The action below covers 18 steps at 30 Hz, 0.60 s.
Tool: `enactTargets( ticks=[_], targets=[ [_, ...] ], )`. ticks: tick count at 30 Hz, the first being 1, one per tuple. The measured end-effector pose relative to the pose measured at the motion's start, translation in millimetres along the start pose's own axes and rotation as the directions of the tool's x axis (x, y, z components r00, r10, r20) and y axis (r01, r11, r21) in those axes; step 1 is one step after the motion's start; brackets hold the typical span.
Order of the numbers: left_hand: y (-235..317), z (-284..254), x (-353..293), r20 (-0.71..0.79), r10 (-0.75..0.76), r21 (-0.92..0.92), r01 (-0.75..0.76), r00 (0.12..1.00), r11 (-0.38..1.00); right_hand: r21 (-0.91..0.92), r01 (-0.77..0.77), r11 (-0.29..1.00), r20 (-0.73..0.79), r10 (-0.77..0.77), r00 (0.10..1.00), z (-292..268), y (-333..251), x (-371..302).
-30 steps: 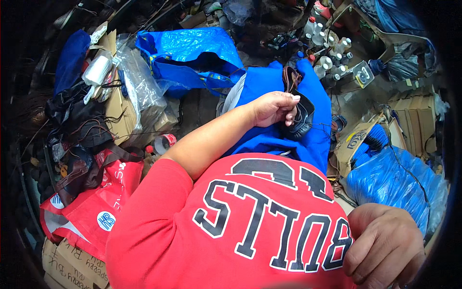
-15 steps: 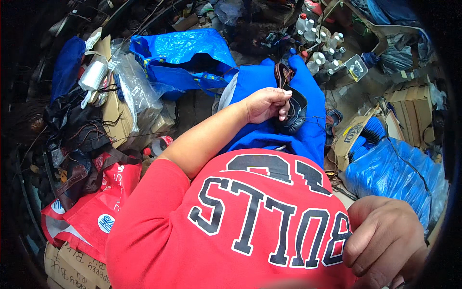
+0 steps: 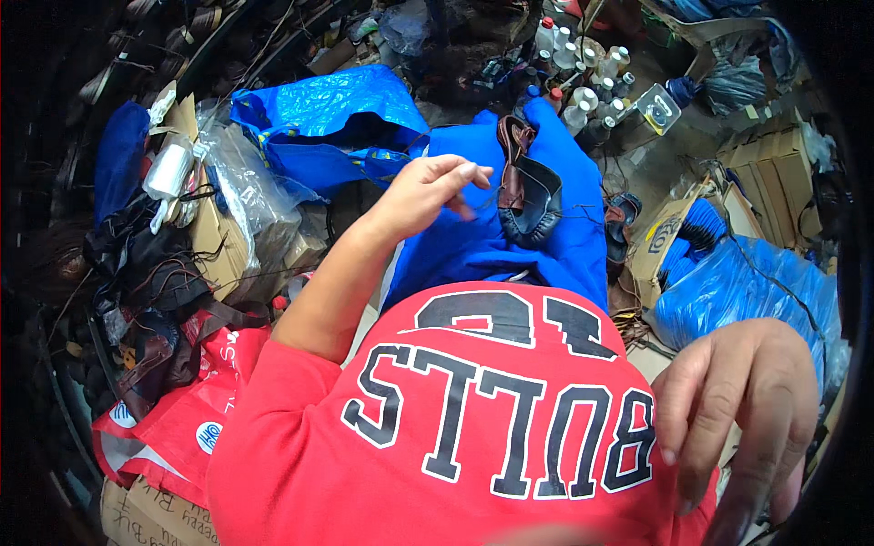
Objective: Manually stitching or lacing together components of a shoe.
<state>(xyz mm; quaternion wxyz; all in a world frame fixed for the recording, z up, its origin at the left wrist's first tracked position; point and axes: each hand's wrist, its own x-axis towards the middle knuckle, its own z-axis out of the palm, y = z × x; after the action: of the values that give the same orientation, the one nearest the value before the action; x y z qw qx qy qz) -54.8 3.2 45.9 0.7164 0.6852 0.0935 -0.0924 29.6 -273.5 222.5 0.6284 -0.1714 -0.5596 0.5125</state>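
On the blue cloth over my lap lies a shoe upper [image 3: 535, 205], black with a gathered toe and a brown strap part. My left hand [image 3: 426, 193] is raised just left of it, apart from it, thumb and fingers bent together in a pinch. Whatever they hold is too fine to make out. A thin dark thread [image 3: 583, 207] runs from the upper toward the right. Out at the lower right, close to the camera, my right hand [image 3: 742, 409] hangs with bent fingers apart; nothing shows in it, though some fingertips are hidden.
A blue bag [image 3: 332, 91] gapes beyond my left hand. Several bottles [image 3: 587, 77] stand at the far right. Cardboard boxes [image 3: 769, 182] and a blue plastic-wrapped bundle [image 3: 742, 296] lie at the right. A red bag [image 3: 182, 414] and clear plastic wrap [image 3: 241, 182] are at the left.
My left hand has moved left, off the shoe upper, uncovering it. My right hand has risen slightly, its fingers loosening and pointing down.
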Motion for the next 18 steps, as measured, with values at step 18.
enactTargets(
  ticks=[18],
  targets=[
    [-17,45,5,0.172,0.329,0.617,-0.362,0.929,0.699,-0.207,0.469,0.859,-0.291,-0.512,0.808,36,26,-59]
  ],
)
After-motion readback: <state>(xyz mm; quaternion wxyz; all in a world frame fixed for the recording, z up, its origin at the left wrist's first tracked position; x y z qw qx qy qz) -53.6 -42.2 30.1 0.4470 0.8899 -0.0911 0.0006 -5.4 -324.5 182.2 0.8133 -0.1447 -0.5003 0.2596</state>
